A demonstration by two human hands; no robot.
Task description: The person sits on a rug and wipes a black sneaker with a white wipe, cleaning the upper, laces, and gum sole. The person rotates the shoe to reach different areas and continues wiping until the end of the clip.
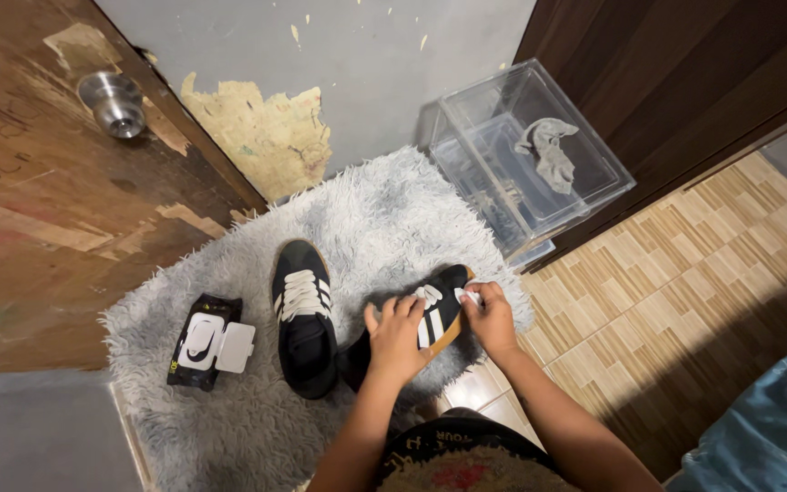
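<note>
Figure: a person seated at the edge of a shaggy grey rug point(384, 219), seen from above; all places are given relative to the rug.

Nearest the viewer, over the rug's near right edge, the left hand point(396, 335) is closed around the middle of a black shoe with white stripes point(439, 305), fingers curled over its side and holding it tilted on edge. The right hand point(492, 316) is pinched shut on a small white wipe point(468, 295) pressed against the shoe's toe end — the tan sole edge shows just below.

Judged from this grip, the wiping goes best with the left hand keeping the shoe steady while the right works in short strokes along the seam between upper and sole, turning the wipe to a fresh face as it soils.

At the rug's centre, just left of the held shoe, the second shoe point(304, 314) lies flat, laces up. Further left, on the rug's left edge, a black wipes pack point(204, 340) lies with its white lid flipped open.

Beyond the rug's far right corner stands a clear plastic box point(594, 196) with a grey cloth point(550, 150) on it — whether on top or inside cannot be told. To the far left stands a worn wooden door point(38, 219) with a round metal knob point(113, 102).
</note>
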